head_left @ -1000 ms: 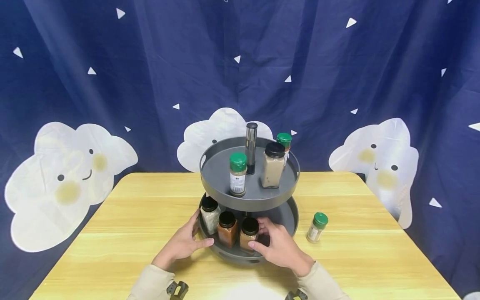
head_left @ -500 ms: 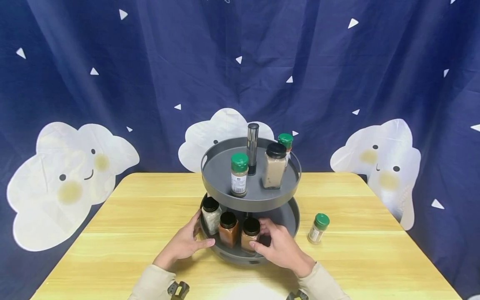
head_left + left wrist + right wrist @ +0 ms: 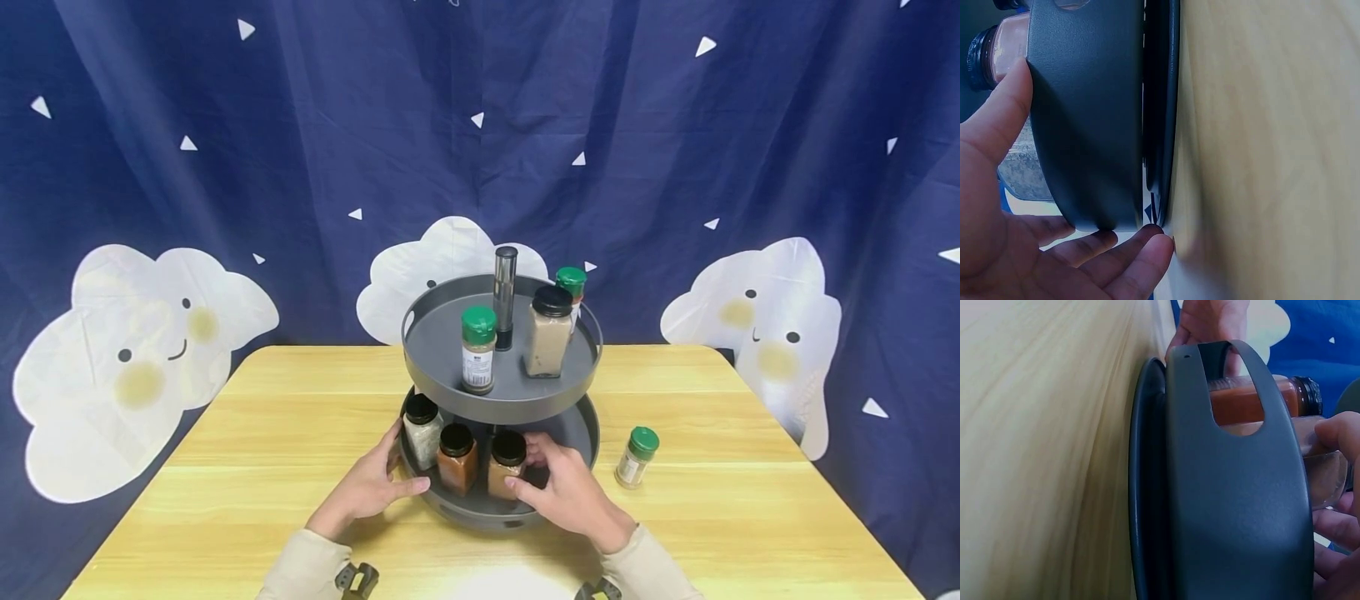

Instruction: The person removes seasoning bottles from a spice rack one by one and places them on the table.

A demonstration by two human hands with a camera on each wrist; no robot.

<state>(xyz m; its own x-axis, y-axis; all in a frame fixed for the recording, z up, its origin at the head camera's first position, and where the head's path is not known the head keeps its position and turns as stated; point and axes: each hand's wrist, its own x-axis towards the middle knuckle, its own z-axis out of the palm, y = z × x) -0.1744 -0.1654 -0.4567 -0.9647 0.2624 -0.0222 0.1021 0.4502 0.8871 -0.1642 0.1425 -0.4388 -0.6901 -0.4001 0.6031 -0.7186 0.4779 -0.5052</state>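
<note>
My right hand [image 3: 567, 489] pinches a square spice jar [image 3: 501, 481] with a black lid and brown contents, between thumb and fingers. It stands in the lower tier of a grey two-tier round tray [image 3: 498, 408]. Left of it are a jar of red-brown spice [image 3: 457, 469] and a jar with pale grains [image 3: 423, 440], both black-lidded. My left hand [image 3: 367, 483] holds the lower tier's left side. In the left wrist view, the thumb [image 3: 1007, 103] touches the rim and the fingertips [image 3: 1159, 245] lie against the outer wall.
On the upper tier stand a green-capped shaker [image 3: 477, 354], a tall black-lidded jar [image 3: 547, 336] and another green-capped bottle [image 3: 572, 282], partly hidden, around a central post [image 3: 505, 292]. One green-capped shaker [image 3: 637, 457] is on the wooden table [image 3: 720, 508], right of the tray.
The right hand has shifted the brown spice jar slightly to the right, widening its gap from the red-brown jar. The left hand keeps its place on the tray.
</note>
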